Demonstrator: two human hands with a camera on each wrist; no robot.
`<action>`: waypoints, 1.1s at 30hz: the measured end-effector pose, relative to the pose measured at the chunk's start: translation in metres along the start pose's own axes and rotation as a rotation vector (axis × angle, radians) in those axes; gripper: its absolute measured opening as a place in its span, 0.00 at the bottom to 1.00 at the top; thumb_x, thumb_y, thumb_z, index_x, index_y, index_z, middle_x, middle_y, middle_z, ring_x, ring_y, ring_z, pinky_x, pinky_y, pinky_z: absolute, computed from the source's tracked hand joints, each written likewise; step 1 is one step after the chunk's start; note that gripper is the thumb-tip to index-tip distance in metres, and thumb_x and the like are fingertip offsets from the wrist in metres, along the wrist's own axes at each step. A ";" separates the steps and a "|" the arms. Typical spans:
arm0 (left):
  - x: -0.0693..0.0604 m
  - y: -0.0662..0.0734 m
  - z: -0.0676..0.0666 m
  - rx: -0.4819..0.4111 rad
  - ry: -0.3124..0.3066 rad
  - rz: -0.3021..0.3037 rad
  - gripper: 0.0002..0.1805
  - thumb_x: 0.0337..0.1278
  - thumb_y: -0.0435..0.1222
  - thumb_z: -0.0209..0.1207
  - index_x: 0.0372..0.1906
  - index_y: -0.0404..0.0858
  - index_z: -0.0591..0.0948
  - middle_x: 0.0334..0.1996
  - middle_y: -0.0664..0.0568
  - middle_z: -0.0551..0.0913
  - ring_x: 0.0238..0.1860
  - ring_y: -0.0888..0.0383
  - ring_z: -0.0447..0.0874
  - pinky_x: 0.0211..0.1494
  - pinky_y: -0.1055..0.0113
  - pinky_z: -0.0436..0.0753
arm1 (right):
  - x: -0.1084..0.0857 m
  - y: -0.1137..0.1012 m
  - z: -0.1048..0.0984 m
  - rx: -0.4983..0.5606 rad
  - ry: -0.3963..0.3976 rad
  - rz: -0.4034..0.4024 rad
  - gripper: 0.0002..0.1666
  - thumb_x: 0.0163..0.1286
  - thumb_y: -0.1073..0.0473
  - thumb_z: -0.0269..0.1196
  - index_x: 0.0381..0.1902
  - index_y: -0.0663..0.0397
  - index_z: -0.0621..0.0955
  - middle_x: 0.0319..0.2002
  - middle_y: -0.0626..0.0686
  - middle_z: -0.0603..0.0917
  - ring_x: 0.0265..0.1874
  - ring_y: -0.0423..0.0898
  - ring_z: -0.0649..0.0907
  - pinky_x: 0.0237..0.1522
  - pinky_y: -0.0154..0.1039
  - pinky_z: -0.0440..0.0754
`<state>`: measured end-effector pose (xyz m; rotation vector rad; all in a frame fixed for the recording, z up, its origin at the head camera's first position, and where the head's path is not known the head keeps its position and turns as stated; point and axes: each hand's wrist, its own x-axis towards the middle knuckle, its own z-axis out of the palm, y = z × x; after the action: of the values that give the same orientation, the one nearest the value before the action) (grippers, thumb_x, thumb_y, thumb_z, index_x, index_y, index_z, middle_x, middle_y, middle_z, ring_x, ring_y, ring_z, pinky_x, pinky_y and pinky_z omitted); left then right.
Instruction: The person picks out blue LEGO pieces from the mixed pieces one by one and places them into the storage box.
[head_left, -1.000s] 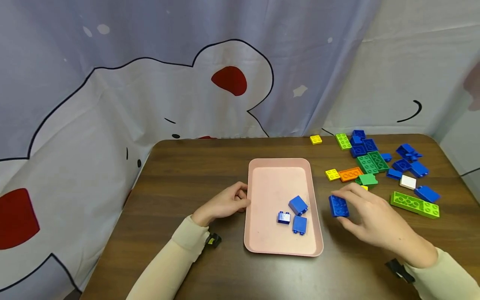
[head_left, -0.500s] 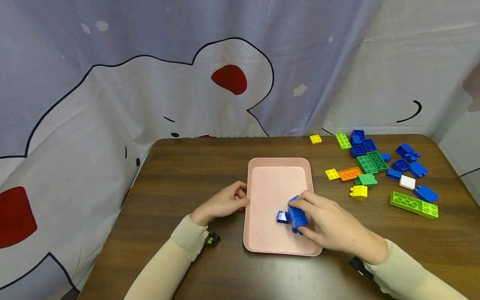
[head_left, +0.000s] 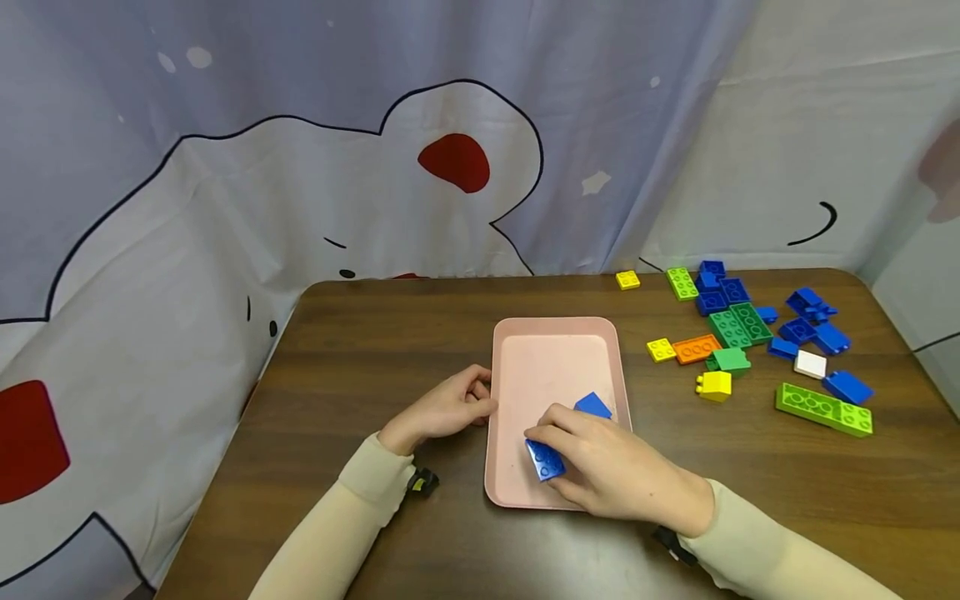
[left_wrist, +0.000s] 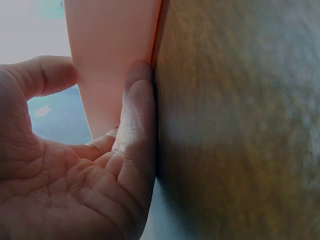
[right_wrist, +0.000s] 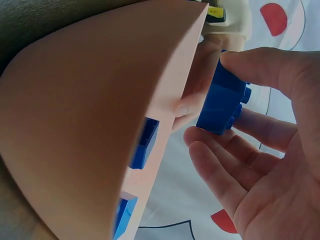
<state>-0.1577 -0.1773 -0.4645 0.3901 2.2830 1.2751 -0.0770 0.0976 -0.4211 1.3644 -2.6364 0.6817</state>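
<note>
In the head view, my left hand rests at the left edge of the pink tray. The left wrist view has its thumb on the rim of the tray and its fingers against the outer wall near the tabletop. Over the lower part of the tray, my right hand pinches a blue toy building brick, studs up. The right wrist view shows that held brick between thumb and fingertips, apart from the tray floor. Another blue brick lies in the tray; my right hand hides what lies beneath it.
Right of the tray are a yellow slope brick, an orange brick, green bricks, a white brick, a long lime brick and several blue bricks. A printed curtain hangs behind the table.
My right hand has carried the blue brick leftward from beside the tray, over the blue bricks inside, to the tray's lower left-middle. My left hand has stayed at the tray edge.
</note>
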 end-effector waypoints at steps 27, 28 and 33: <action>0.001 -0.001 0.001 -0.008 -0.001 0.006 0.27 0.69 0.40 0.60 0.66 0.32 0.71 0.39 0.45 0.81 0.34 0.59 0.84 0.45 0.64 0.88 | -0.012 0.017 -0.016 -0.030 0.003 0.058 0.51 0.58 0.37 0.76 0.74 0.48 0.71 0.76 0.51 0.70 0.73 0.49 0.73 0.70 0.56 0.75; 0.001 -0.001 0.001 -0.011 -0.002 0.006 0.27 0.69 0.40 0.60 0.67 0.32 0.71 0.39 0.45 0.81 0.35 0.59 0.84 0.46 0.64 0.88 | -0.014 0.020 -0.018 -0.036 0.000 0.069 0.51 0.58 0.37 0.76 0.75 0.48 0.71 0.76 0.51 0.70 0.72 0.50 0.73 0.70 0.56 0.76; 0.001 -0.001 0.001 -0.015 -0.004 0.009 0.27 0.69 0.39 0.59 0.67 0.31 0.71 0.39 0.45 0.81 0.35 0.58 0.84 0.47 0.63 0.88 | -0.029 0.037 -0.029 -0.067 -0.015 0.137 0.53 0.57 0.36 0.77 0.76 0.47 0.70 0.76 0.54 0.70 0.70 0.53 0.75 0.68 0.61 0.76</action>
<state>-0.1578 -0.1767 -0.4661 0.3976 2.2697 1.2934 -0.0924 0.1503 -0.4156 1.1849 -2.7573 0.5933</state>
